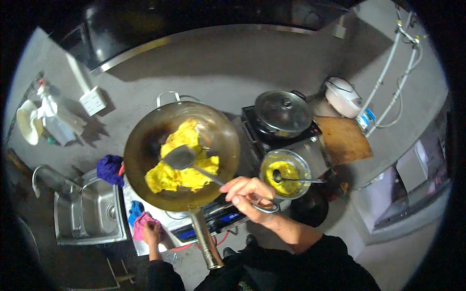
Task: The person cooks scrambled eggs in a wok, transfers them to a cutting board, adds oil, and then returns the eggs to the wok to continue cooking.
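My right hand [251, 198] grips the handle of a metal wok spatula [180, 157]. Its blade lies over yellow cooked egg [182, 178] in a large wok [224, 145] on the stove [214, 218]. The wok's long metal handle [205, 240] points towards me. Down at the left, my left hand [151, 232] is on a pink cloth [140, 227], beside a blue cloth [135, 210]; its fingers are partly hidden. To the right of the wok, a glass bowl [267, 160] holds a yellow mixture [285, 185] and a ladle [277, 176].
A lidded pot [284, 112] sits on a black cooktop [249, 125] at the right, near a wooden board [342, 140] and a rice cooker [342, 95]. At the left are a steel double sink [91, 214] and a purple cloth [109, 170].
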Action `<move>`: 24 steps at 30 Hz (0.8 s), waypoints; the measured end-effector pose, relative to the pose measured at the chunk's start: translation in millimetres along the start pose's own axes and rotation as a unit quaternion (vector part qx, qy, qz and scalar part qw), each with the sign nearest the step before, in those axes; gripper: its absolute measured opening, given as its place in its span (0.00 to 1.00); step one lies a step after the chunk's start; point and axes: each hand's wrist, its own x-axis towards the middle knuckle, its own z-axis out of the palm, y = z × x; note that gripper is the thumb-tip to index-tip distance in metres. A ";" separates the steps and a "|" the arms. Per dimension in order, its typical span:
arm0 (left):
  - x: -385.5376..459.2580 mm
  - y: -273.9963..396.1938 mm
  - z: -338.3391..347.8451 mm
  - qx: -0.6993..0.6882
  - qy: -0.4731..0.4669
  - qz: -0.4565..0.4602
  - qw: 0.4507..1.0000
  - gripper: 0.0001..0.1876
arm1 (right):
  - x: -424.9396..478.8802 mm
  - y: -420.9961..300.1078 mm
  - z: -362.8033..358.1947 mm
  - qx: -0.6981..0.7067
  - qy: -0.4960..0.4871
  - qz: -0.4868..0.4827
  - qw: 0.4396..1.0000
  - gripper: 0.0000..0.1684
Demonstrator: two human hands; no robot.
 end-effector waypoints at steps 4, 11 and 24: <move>-5.6 32.2 -10.9 0.015 0.001 -0.007 1.000 0.10 | -2.9 11.5 -14.8 -0.086 0.000 0.033 0.996 0.06; -10.5 35.7 -11.8 0.028 0.034 0.000 0.999 0.12 | -5.9 9.2 -12.4 -0.080 -0.053 0.033 0.995 0.07; -15.1 46.3 -14.1 0.039 0.018 -0.044 0.998 0.11 | 36.0 -40.5 -7.7 -0.096 -0.026 -0.057 0.993 0.09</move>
